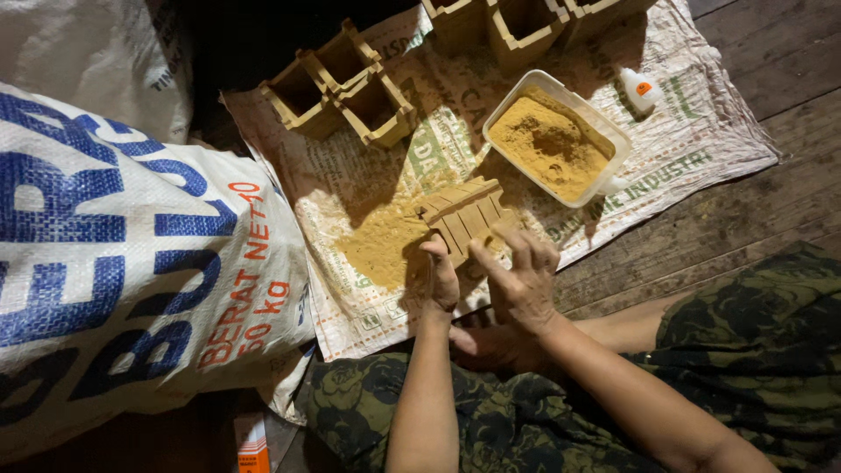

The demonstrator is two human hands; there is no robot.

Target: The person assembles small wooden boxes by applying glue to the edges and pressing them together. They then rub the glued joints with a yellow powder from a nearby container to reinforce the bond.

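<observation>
1. Left hand (441, 278) grips the near-left edge of a small slatted wooden box (464, 219); thumb up on the rim, fingers curled tight on it.
2. Right hand (523, 276) is just right of the left one, fingers (517, 250) spread narrow, tips touching the box's near side. Looks like pressing/rubbing; can't tell if it truly grips.
3. Box is tilted, slats facing up, held just above a woven plastic sack sheet (701, 131) laid flat on the wooden floor (771, 52).
4. Pile of yellow-brown powder (377, 250) lies on the sheet, touching the box's left side.
5. White rectangular tub (618, 140) w/ same powder inside sits beyond the box, to its right, apart from it.
6. Small white glue bottle w/ orange cap (639, 88) lies beyond the box, further right than the tub.
7. Cluster of open wooden boxes (346, 88) stands beyond the held box, to its left; more of them at the sheet's far edge.
8. Big filled white sack w/ blue and red print (131, 263) lies well left of the box.
9. Person's lap in dark green patterned cloth (745, 315) is nearer than the box.
</observation>
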